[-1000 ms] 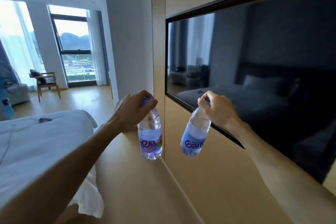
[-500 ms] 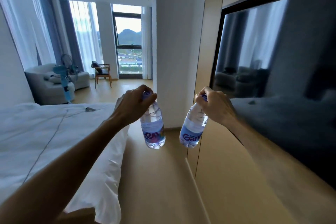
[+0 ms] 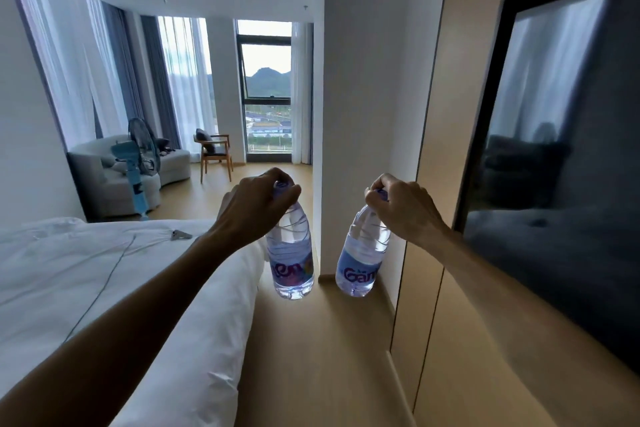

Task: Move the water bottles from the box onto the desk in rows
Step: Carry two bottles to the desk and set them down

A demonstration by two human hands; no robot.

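Clear plastic: I carry two water bottles, each hanging by its blue cap and neck, both in the air over the floor [image 3: 311,340].
Left grip: my left hand [image 3: 256,199] curls its fingers round the cap of the left bottle [image 3: 291,253]; that bottle hangs straight below it.
Right grip: my right hand [image 3: 401,206] pinches the cap of the right bottle [image 3: 362,260]; that bottle hangs below and tilts toward the left grip.
Counter: I see neither counter nor box, so no row is built yet by my judgement.
Risk, slip: I hold only by the caps, so a swing as I turn could pull a bottle loose onto the floor.
Risk, knock: the wall corner [image 3: 320,149] stands just beyond the two grips and the TV screen [image 3: 554,166] is to the right of the right grip; a wide turn could strike either.
Change: compared with half a second back, the view has swung left; the sofa [image 3: 104,180] and fan [image 3: 138,156] show further in, and both grips hold as before.
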